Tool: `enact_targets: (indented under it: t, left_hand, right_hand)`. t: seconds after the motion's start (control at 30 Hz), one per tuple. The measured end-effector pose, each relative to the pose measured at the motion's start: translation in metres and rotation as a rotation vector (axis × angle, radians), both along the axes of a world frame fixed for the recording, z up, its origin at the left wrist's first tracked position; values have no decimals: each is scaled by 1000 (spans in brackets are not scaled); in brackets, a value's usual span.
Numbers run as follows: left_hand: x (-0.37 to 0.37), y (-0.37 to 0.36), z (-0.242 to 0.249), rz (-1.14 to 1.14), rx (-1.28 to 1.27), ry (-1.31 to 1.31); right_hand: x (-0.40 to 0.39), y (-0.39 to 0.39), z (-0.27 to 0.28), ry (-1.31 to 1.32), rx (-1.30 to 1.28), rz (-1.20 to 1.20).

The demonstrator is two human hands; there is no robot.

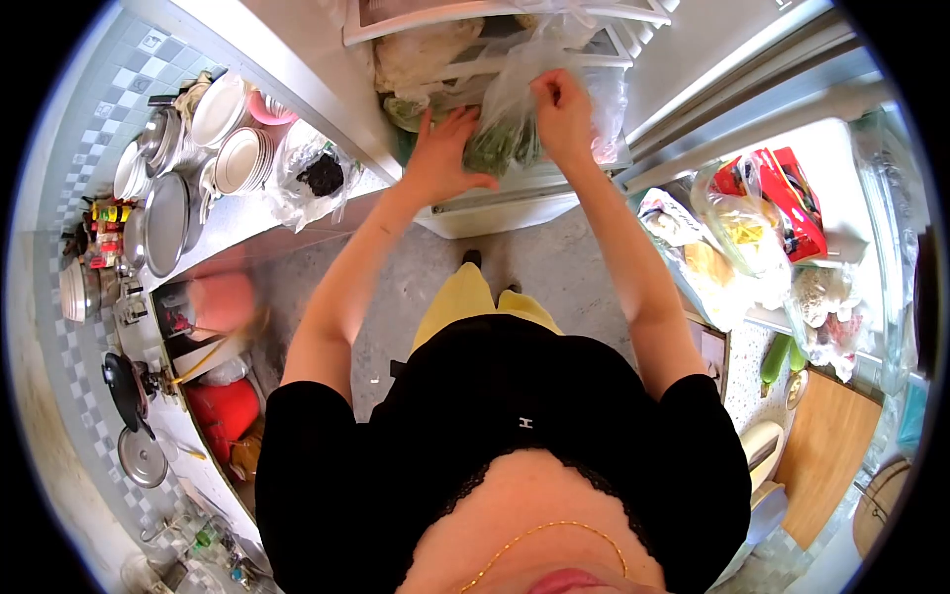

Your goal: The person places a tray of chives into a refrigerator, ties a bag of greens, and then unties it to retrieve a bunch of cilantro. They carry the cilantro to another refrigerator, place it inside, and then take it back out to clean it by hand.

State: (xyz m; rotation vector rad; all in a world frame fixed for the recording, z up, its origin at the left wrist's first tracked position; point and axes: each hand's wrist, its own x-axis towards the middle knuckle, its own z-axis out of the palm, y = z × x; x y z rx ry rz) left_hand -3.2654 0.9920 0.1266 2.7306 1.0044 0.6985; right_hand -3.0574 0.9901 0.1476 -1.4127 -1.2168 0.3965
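A clear plastic bag (507, 94) with green leafy vegetables (503, 147) in its lower part sits in the lower section of an open fridge. My right hand (564, 119) is closed in a pinch on the upper right of this bag. At the bag's left side, my left hand (442, 153) lies with fingers spread and thumb out, close to or touching the greens. Another pale green vegetable (403, 113) in plastic shows beyond my left fingers. The white front of a pulled-out fridge drawer (507, 220) is below both hands.
White shelf edges (495, 15) hang above my hands. On the right, the open fridge door (841, 188) holds a red package (797, 208) and several bagged foods. To the left, stacked bowls (242, 161) and a bag with dark contents (322, 175) stand on a counter.
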Motion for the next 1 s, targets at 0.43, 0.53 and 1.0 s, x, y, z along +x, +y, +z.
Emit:
enact_targets:
  t: [0.43,0.53,1.0]
  left_hand:
    - [-37,-42,13,226,-989,-1080]
    - [-45,-51,26,235,-1110,-1213]
    - [-106,-134,46,140,-1076,-1116]
  right_hand:
    - [61,-74,-29,323,-252,199]
    - [41,-89,-48,311,-633,352]
    - [-25,-115,-37,1562,-803,661]
